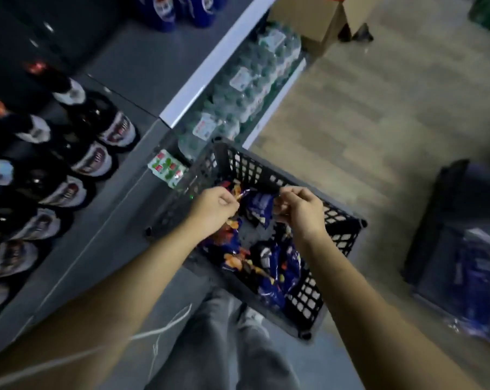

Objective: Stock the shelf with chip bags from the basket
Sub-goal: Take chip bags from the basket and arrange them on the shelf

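2 curled grips: left hand (213, 210) and right hand (300, 211) pinch 1 blue chip bag (260, 205) over the basket (346, 219).

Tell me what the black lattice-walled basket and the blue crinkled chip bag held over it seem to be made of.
The black lattice-walled basket looks like moulded rigid plastic, matt; the even grid of square holes suggests it. The blue crinkled chip bag, pinched by the left hand and right hand, is probably thin glossy plastic film: it creases and catches light.
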`<state>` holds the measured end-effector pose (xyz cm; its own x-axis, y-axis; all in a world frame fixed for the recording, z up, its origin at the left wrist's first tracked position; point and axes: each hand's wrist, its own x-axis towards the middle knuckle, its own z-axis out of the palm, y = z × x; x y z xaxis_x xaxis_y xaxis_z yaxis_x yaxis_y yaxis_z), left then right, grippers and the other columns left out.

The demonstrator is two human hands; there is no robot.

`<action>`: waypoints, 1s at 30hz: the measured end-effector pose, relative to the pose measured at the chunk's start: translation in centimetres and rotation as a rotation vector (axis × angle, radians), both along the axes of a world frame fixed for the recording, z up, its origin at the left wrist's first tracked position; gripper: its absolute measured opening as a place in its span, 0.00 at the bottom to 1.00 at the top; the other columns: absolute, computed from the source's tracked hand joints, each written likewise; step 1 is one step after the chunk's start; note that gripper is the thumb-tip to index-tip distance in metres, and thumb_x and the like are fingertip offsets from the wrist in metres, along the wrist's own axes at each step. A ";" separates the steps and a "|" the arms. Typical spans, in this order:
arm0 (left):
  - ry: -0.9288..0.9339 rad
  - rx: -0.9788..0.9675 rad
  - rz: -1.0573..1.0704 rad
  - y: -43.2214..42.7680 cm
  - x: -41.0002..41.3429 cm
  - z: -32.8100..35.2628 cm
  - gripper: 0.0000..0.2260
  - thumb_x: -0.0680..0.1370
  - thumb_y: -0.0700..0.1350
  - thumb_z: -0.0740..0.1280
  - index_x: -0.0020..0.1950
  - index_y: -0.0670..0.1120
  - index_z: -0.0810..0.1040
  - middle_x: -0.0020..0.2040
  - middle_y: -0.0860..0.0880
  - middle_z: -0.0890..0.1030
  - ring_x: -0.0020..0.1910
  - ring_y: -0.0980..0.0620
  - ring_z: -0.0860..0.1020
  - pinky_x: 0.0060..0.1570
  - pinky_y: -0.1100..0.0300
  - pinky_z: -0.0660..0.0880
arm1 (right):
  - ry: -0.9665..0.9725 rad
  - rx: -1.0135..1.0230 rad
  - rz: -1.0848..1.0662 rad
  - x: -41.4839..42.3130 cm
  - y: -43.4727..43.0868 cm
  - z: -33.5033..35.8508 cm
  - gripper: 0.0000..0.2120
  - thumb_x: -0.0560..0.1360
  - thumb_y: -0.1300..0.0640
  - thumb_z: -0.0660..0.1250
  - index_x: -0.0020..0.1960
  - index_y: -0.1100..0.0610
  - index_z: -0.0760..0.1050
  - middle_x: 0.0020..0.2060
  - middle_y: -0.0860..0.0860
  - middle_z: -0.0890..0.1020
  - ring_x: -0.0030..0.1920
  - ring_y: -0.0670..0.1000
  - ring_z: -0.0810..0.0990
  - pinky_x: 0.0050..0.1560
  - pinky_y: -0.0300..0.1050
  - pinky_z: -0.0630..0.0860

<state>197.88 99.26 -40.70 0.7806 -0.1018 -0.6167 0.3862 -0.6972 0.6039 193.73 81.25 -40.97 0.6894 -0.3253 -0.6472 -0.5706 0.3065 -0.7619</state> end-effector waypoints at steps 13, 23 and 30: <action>0.313 0.287 0.085 3.7 0.4 -20.6 0.12 0.78 0.47 0.68 0.40 0.41 0.73 0.36 0.45 0.74 0.38 0.44 0.73 0.32 0.57 0.66 | 0.458 0.113 0.038 -3.2 6.0 -19.8 0.01 0.80 0.64 0.65 0.50 0.60 0.75 0.41 0.56 0.77 0.41 0.55 0.76 0.41 0.47 0.75; 0.520 0.272 0.173 5.3 -0.4 -25.9 0.24 0.77 0.45 0.70 0.71 0.42 0.70 0.65 0.41 0.78 0.61 0.40 0.77 0.62 0.49 0.75 | 0.616 0.228 0.180 -1.8 9.2 -24.3 0.06 0.81 0.58 0.66 0.57 0.59 0.74 0.53 0.65 0.83 0.41 0.66 0.84 0.34 0.56 0.82; 0.479 0.180 0.165 5.2 0.6 -22.4 0.26 0.75 0.43 0.74 0.70 0.41 0.69 0.63 0.41 0.78 0.60 0.40 0.77 0.63 0.47 0.75 | 0.542 0.150 0.122 -1.6 8.4 -22.1 0.11 0.80 0.67 0.65 0.62 0.61 0.74 0.50 0.61 0.83 0.39 0.56 0.83 0.28 0.44 0.79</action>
